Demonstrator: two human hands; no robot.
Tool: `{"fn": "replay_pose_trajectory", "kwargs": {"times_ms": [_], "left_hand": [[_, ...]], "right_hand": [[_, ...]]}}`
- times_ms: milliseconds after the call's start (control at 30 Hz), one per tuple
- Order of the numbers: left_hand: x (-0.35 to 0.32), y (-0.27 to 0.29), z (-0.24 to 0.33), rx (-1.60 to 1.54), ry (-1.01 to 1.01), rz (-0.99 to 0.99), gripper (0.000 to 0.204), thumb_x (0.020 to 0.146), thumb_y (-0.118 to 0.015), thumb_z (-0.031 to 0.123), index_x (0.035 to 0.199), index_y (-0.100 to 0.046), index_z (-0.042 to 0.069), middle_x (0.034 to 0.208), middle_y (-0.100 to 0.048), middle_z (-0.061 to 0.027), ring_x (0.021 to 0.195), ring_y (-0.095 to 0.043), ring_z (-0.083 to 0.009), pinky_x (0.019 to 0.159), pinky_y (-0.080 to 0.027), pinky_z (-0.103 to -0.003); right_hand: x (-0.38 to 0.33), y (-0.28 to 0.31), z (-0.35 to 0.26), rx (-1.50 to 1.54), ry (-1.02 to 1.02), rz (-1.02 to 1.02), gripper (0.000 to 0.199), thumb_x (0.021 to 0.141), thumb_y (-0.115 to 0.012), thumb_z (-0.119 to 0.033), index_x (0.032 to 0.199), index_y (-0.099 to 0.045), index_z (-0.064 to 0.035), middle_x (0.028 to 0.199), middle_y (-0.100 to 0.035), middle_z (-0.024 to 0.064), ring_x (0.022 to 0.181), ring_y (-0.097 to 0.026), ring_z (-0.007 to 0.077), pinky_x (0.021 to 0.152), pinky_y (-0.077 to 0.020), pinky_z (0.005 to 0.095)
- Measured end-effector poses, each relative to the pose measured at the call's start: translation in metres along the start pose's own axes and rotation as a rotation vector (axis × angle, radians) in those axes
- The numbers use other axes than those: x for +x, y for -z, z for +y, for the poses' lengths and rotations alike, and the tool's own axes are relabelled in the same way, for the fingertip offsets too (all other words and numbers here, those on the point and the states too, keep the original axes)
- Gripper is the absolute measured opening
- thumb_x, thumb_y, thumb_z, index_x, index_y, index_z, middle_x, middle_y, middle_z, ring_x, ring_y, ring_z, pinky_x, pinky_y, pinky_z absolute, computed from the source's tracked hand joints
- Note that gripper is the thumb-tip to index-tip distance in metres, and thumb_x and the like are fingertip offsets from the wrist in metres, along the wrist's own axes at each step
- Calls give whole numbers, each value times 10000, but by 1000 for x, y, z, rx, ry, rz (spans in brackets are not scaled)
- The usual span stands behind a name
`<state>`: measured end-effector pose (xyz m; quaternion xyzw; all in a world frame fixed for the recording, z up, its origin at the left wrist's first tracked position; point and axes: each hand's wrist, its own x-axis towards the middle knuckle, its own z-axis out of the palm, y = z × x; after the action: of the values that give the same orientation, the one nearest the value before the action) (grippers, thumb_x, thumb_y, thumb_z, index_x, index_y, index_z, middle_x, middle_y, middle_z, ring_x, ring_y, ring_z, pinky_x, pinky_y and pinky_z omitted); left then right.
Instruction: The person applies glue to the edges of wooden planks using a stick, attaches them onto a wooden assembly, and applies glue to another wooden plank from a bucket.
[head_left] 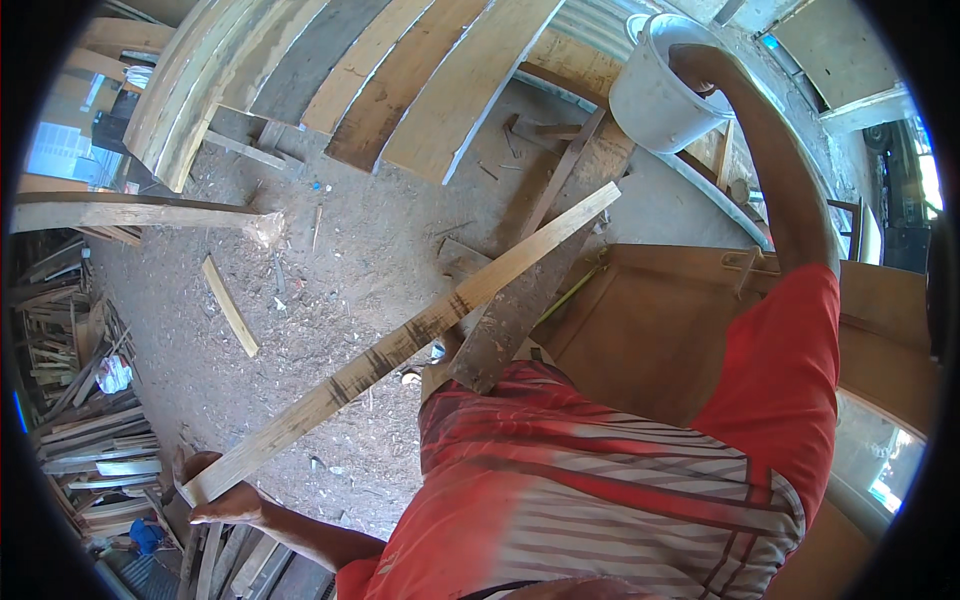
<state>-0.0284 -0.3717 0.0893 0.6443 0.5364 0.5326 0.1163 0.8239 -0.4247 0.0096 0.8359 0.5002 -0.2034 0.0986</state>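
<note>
My left hand (225,492) is closed around the near end of a long wooden strip (400,345) with dark stains along its middle. The strip slants up to the right, its far end lying over a narrow worn plank (545,260). My right arm reaches over the rim of a white plastic bucket (645,100) at the upper right. Inside the bucket's mouth is my right hand (692,66); its fingers are mostly hidden, so I cannot make out whether they hold anything.
Several wide boards (430,80) lie side by side at the back. A brown wooden panel (650,330) stands close on my right. Scrap wood (100,440) is piled along the left. A short wood offcut (230,306) lies on the littered dirt floor (330,260).
</note>
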Motion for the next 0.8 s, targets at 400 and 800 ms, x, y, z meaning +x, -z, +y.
{"fn": "replay_pose_trajectory", "kwargs": {"times_ms": [400, 800], "left_hand": [[2, -21, 20, 175, -2, 52, 1024, 942, -54, 836, 1023, -624, -11, 850, -583, -112, 786, -587, -222, 682, -513, -346], [25, -31, -33, 125, -39, -95, 989, 1004, -64, 742, 1267, -600, -46, 936, -602, -146, 807, -626, -226, 643, -555, -326]], "right_hand": [[-48, 53, -1, 160, -24, 28, 305, 846, -648, -234, 878, -732, 58, 715, -722, 110, 568, -701, 184, 552, -572, 317], [-180, 34, 12, 516, -119, 375, 535, 967, -632, -506, 1119, -717, -1, 814, -653, 59, 694, -621, 124, 657, -519, 277]]}}
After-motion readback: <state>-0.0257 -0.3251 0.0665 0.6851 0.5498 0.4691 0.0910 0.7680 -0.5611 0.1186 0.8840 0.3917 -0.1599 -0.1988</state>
